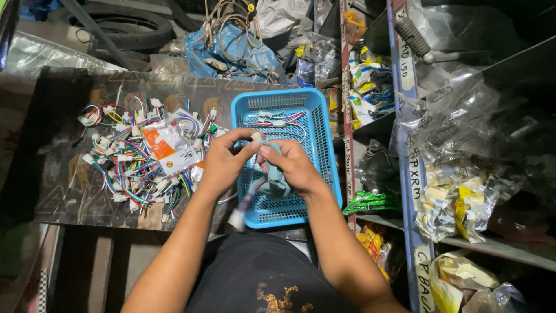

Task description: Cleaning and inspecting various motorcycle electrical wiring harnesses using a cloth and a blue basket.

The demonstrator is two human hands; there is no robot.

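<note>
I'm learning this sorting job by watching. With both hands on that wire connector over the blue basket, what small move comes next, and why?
Probably lower the wire connector into the blue basket. Both the left hand and right hand, with a cloth, hold it right above the basket, where a few like it already lie.

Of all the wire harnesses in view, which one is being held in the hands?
The harness dangling over the blue basket, pinched by the left hand and right hand with a cloth; the others lie loose.
</note>
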